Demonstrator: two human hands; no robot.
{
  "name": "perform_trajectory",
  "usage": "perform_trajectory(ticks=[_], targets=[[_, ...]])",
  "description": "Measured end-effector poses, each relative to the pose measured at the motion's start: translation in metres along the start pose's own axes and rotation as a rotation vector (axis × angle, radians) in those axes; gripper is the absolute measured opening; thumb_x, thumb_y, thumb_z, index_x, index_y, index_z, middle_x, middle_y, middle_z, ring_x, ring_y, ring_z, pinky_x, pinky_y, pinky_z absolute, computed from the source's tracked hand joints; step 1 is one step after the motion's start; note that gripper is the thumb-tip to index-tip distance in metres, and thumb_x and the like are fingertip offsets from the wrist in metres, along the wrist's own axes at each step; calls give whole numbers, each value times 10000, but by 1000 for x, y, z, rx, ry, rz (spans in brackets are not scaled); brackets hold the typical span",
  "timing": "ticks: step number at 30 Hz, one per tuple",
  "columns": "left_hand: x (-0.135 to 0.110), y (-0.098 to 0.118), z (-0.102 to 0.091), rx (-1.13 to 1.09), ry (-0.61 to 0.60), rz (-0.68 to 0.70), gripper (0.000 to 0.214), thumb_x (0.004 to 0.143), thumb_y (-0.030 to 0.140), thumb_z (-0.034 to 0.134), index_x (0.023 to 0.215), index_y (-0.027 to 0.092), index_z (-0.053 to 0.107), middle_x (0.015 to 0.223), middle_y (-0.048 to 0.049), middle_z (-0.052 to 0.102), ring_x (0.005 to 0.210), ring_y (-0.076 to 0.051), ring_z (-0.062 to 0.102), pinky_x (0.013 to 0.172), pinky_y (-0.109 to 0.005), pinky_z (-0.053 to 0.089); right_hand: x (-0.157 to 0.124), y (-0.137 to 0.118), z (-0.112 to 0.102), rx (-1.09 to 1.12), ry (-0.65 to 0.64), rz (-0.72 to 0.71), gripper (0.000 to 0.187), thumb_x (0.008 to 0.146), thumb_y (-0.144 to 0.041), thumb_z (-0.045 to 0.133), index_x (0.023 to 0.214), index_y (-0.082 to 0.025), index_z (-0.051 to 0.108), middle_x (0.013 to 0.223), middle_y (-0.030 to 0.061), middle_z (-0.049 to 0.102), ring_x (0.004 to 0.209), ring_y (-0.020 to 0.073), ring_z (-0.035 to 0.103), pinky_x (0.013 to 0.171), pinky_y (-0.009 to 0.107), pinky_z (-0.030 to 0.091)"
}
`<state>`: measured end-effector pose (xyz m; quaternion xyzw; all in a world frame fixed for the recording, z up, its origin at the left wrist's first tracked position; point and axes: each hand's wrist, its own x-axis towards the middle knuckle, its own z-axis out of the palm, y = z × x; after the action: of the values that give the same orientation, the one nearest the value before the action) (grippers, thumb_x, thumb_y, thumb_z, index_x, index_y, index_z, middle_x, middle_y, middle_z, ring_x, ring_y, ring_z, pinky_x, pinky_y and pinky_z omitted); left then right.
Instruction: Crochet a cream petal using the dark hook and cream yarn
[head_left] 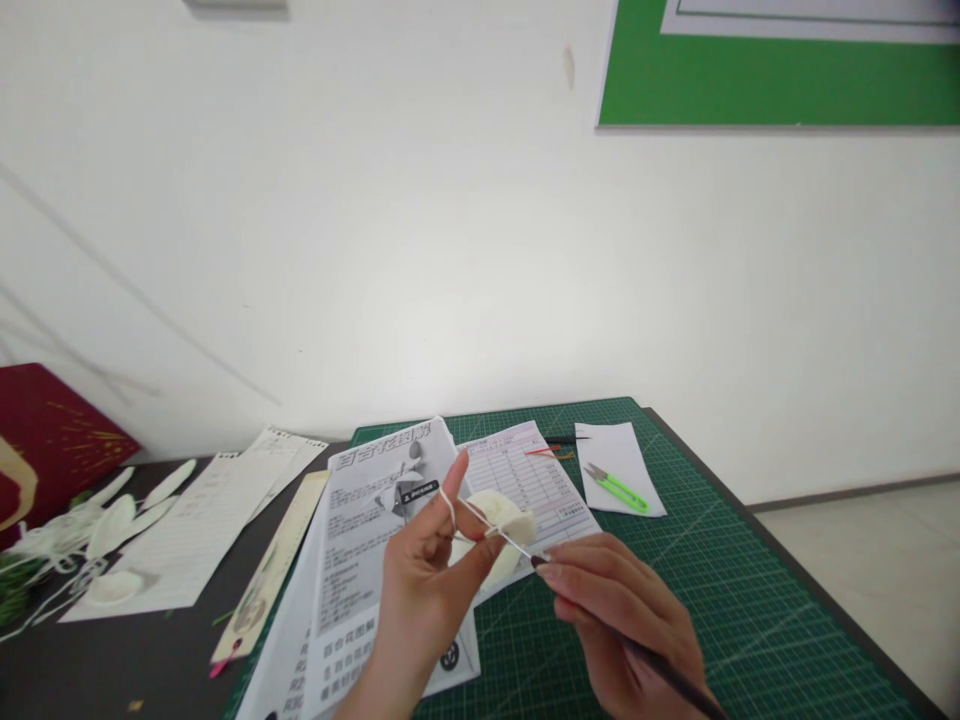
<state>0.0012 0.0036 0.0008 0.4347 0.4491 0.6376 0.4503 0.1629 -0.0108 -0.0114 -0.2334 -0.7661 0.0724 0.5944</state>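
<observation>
My left hand [426, 580] is raised over the papers, pinching a cream crocheted petal [504, 522] between thumb and fingers. White yarn [480, 520] loops over its index finger and runs to the piece. My right hand [619, 625] is closed on a dark crochet hook [660, 672], and the hook's tip reaches the yarn at the petal's edge. Both hands hover above the green cutting mat [712, 590].
Printed instruction sheets [375, 540] and a pink form [536, 480] lie under the hands. Green thread snips [616, 487] rest on a white paper at the back right. Several cream petals [112, 525] and loose yarn lie at the left by a red box [45, 430]. A white wall stands behind.
</observation>
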Motion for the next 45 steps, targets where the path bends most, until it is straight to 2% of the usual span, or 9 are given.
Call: perform_trajectory(ticks=[4,11,16,23,26,31,35,38,45], targets=[[4,3,-3,38,-29,-18,159,516,182,834,560,194,681,547,-12,619,836,-271,667,831,-386,500,2,1,-6,91,-14,75,234,870,-77,520,1058,-157,634,748,78,685,696,191,658,596,331,574],[10,5,-16,69,-295,-154,138,530,88,785,555,193,699,542,-36,626,1027,-328,625,1004,-456,365,-4,7,-14,280,-42,253,176,876,-142,542,999,-184,662,783,74,694,711,200,647,602,339,535],[9,9,-18,48,-390,-251,159,542,83,770,531,194,656,576,-45,633,973,-337,641,899,-455,434,-7,13,-12,506,118,405,128,859,-223,596,897,-175,708,678,47,656,612,167,607,541,294,505],[8,5,-16,83,-429,-121,156,615,90,765,572,182,647,680,-1,664,887,-225,644,1060,-407,286,-2,21,7,960,363,1022,169,761,-313,727,721,-150,716,520,7,650,421,92,576,422,182,498],[6,-3,-14,62,-382,-77,105,647,125,763,633,182,676,715,7,677,822,-188,639,1063,-382,288,-1,21,16,1103,410,1168,191,718,-327,766,734,-142,718,501,-4,646,394,71,558,411,160,504],[3,-12,-10,78,-302,-73,75,672,198,757,672,187,683,871,-54,712,948,-231,623,923,-317,419,-4,20,22,1067,471,1160,197,726,-323,764,760,-135,717,551,7,669,441,70,573,405,141,498],[-1,-5,-5,100,-230,-98,247,681,199,748,927,204,728,839,-46,705,993,-249,624,945,-337,410,-4,18,23,1033,473,1122,205,736,-339,754,755,-139,712,542,-2,655,434,70,553,374,140,475],[-1,2,-3,148,-203,-73,88,703,192,722,789,189,735,772,-45,697,1042,-263,618,1004,-351,369,-4,17,24,1034,461,1118,203,736,-335,755,746,-136,712,538,-2,652,433,69,553,389,146,483],[-7,-2,-1,166,-207,-36,51,734,189,685,688,183,665,1199,-144,669,1166,-304,563,965,-350,411,-3,19,25,1105,462,1206,230,685,-335,795,750,-126,724,530,10,669,437,73,579,419,155,513]])
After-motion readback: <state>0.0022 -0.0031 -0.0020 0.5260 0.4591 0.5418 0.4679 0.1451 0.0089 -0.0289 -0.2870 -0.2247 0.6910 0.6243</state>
